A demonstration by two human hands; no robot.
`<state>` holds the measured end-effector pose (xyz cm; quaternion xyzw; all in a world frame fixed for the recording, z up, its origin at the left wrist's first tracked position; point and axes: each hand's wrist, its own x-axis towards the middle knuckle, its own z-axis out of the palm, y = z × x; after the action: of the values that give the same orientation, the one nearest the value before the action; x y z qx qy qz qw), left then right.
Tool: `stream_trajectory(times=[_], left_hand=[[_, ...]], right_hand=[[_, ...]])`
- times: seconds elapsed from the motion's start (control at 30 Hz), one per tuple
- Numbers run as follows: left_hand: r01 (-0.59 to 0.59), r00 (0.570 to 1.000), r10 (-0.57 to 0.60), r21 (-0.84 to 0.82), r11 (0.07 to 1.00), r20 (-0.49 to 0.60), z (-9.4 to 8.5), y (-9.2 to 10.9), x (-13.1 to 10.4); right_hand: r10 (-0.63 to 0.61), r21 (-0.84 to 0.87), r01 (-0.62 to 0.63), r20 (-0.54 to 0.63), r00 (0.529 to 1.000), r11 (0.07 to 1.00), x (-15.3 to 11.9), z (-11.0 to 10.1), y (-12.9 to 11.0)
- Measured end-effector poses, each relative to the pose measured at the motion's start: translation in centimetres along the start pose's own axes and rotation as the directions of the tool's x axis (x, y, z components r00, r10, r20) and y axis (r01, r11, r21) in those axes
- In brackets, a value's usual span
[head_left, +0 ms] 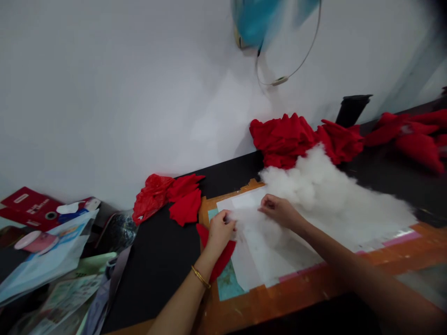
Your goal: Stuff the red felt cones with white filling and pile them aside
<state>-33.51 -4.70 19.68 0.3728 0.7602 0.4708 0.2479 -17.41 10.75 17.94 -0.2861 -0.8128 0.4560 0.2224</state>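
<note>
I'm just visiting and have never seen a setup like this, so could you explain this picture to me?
There is no robot here, just a person's two bare hands. The picture comes from a camera worn on the person's head, looking forward and down. On the dark table is a pile of white fluff, with red cloth behind it. The left hand, with a bracelet on its wrist, is at a red piece; the right hand has its fingertips drawn together by the fluff. Exactly what either hand grips is too unclear to tell.
</note>
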Motion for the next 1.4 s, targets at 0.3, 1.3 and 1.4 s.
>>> stream_trajectory(times=[0.3, 1.3, 1.4], left_hand=[[0.019, 0.999, -0.023, -0.082, 0.996, -0.045, 2.1, 0.0, -0.4], [-0.18, 0.982, 0.188, 0.244, 0.953, -0.013, -0.4, -0.1, -0.4], [-0.171, 0.984, 0.177, 0.221, 0.96, -0.004, 0.5, 0.2, -0.9]], right_hand=[[-0.114, 0.023, 0.111, 0.229, 0.967, 0.994, -0.3, 1.5, -1.9], [0.106, 0.161, -0.111, 0.043, 0.993, 0.981, -0.5, 0.0, -0.1], [0.037, 0.173, -0.053, 0.097, 0.995, 0.984, -0.6, 0.7, -0.8]])
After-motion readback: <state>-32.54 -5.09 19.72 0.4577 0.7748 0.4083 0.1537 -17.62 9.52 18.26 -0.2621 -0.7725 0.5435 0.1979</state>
